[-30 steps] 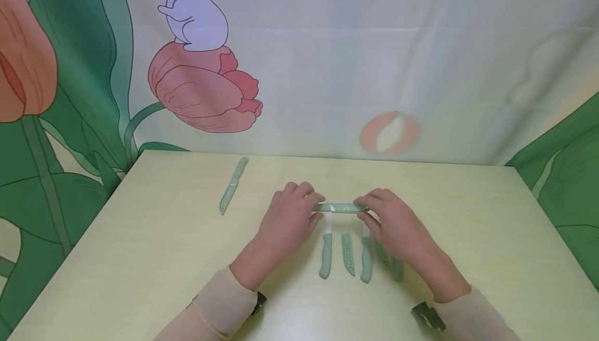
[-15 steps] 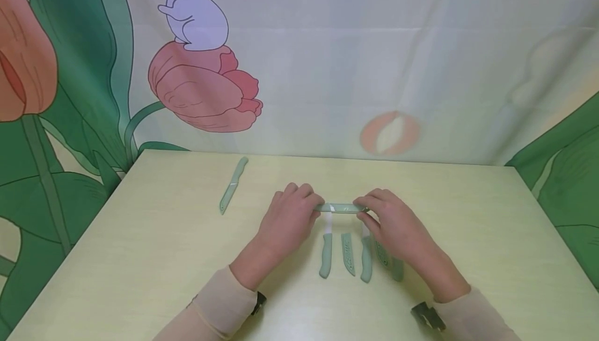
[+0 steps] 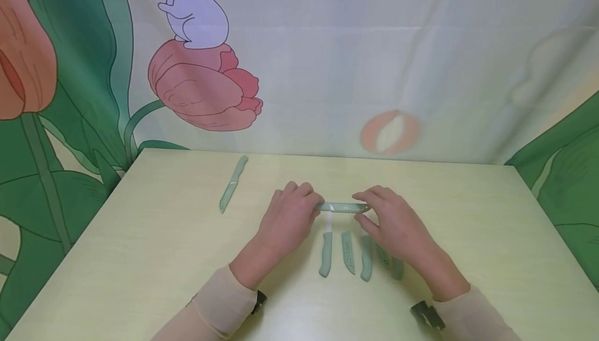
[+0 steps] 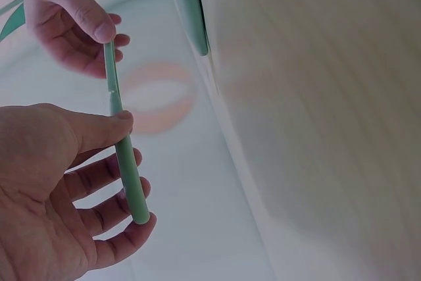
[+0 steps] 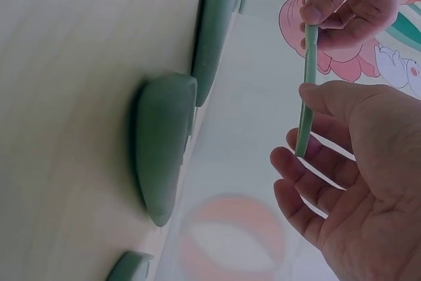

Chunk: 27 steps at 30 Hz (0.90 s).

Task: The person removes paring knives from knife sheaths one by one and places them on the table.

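Level above the table, a sheathed knife (image 3: 346, 207) with a pale green handle and sheath is gripped at its handle by my left hand (image 3: 290, 219). The left wrist view shows the thumb on the green handle (image 4: 131, 182) and the fingers behind it. My right hand (image 3: 395, 221) is at the sheath end, thumb and fingers spread around it with a gap in the head view. Below lie an unsheathed knife (image 3: 326, 255) with a white blade, a loose green sheath (image 3: 348, 252) and a second knife (image 3: 366, 260), its blade partly covered.
Under the right hand are another sheath (image 3: 381, 253) and a partly hidden green piece (image 3: 398, 268). A sheathed knife (image 3: 233, 185) lies at the table's back left. A printed curtain (image 3: 304, 70) hangs behind the pale table (image 3: 140, 258).
My right fingers have loosened from the sheath end and parted, showing its tip. The left hand keeps its grip on the handle, nearly still.
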### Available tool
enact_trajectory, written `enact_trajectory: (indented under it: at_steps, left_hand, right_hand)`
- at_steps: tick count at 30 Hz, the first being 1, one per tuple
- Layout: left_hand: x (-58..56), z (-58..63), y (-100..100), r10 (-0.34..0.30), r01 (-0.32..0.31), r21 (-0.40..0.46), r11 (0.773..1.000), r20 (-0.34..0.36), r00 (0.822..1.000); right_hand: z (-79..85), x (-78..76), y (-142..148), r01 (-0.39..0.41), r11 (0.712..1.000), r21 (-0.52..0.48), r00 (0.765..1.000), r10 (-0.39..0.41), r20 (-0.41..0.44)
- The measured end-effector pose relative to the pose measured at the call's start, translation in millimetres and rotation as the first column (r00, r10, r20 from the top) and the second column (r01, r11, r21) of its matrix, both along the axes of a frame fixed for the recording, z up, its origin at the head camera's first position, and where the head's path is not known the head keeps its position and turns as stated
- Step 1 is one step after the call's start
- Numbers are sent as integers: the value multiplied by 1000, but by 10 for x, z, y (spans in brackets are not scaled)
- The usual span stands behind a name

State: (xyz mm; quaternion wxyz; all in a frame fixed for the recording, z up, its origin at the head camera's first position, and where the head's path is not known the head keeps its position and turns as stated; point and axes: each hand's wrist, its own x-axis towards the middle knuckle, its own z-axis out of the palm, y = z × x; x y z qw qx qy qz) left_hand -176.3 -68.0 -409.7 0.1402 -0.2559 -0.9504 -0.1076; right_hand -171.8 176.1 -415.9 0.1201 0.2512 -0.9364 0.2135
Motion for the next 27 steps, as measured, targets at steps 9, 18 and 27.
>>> enact_trajectory:
  at_steps: [9, 18, 27]
  left_hand:
    - [36, 9, 41, -4, 4, -39, 999, -9, 1000]
    - [112, 9, 110, -14, 14, -74, 997, 5, 1000]
    - [177, 35, 155, -27, 26, -92, 995, -5, 1000]
  right_hand:
    - [73, 48, -66, -6, 998, 59, 1000, 7, -10]
    - [92, 128, -153, -47, 989, 142, 998, 52, -30]
    - [34, 145, -170, -69, 980, 184, 993, 85, -81]
